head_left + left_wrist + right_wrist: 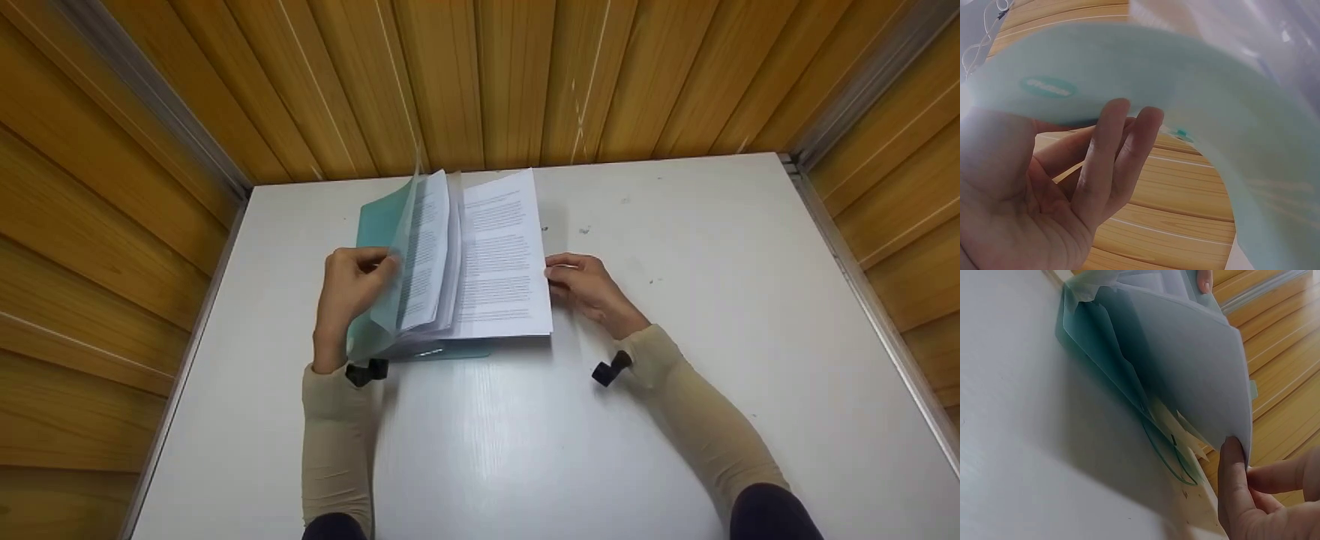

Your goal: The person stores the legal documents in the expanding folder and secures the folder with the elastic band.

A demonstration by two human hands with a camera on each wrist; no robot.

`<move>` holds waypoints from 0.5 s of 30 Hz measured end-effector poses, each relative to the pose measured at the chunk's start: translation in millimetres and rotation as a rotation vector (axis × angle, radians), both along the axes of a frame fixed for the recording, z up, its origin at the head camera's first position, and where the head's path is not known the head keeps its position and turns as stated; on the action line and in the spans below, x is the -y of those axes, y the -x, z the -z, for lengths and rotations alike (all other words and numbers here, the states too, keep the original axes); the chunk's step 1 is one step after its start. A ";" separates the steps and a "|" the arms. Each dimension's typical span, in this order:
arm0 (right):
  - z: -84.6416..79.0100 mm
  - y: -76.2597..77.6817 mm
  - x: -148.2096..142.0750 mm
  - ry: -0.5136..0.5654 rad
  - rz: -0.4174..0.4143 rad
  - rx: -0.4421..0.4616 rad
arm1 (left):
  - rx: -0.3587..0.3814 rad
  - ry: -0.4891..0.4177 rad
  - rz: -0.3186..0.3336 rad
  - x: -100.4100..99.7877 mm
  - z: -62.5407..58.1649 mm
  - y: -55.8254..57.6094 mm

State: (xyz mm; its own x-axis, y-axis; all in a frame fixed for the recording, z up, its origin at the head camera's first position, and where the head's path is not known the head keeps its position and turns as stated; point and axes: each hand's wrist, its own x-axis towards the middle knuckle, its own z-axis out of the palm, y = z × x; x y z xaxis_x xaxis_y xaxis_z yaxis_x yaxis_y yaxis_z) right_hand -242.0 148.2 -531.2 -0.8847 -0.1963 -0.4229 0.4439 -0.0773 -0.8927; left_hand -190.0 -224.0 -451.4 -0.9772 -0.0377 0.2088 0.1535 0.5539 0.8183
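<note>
A teal translucent document folder (pixel 384 214) stands open near the table's far side, with several clear sleeves (pixel 451 300) and printed sheets (pixel 499 255) spread in it. My left hand (pixel 352 289) pinches the folder's cover, which bends in a curve; an oval label (pixel 1047 86) shows on it in the left wrist view. At the right edge of the printed sheets, my right hand (pixel 589 289) pinches them between thumb and fingers. Seen from the right wrist, the sheets are raised off the folder's back panel (pixel 1095 349), and a thin teal elastic loop (pixel 1158 450) hangs beside it.
The white table (pixel 480 442) is bounded at the back and sides by wooden plank walls (pixel 517 82). Small dark marks dot its surface on the right. A white cable (pixel 985 36) appears in the left wrist view's corner. Both wrists carry small black cameras (pixel 367 372).
</note>
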 end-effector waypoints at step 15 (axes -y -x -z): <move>0.5 -1.1 14.5 0.019 0.013 0.006 | -0.018 0.012 0.006 -1.2 1.7 -0.9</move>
State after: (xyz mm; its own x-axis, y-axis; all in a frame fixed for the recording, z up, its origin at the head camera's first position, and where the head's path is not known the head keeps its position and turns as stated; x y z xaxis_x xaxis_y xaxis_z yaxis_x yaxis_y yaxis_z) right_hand -240.9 133.7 -531.6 -0.8846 -0.1930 -0.4246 0.4482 -0.1001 -0.8883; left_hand -189.0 -222.8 -453.1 -0.9736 -0.0295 0.2265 0.1711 0.5626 0.8089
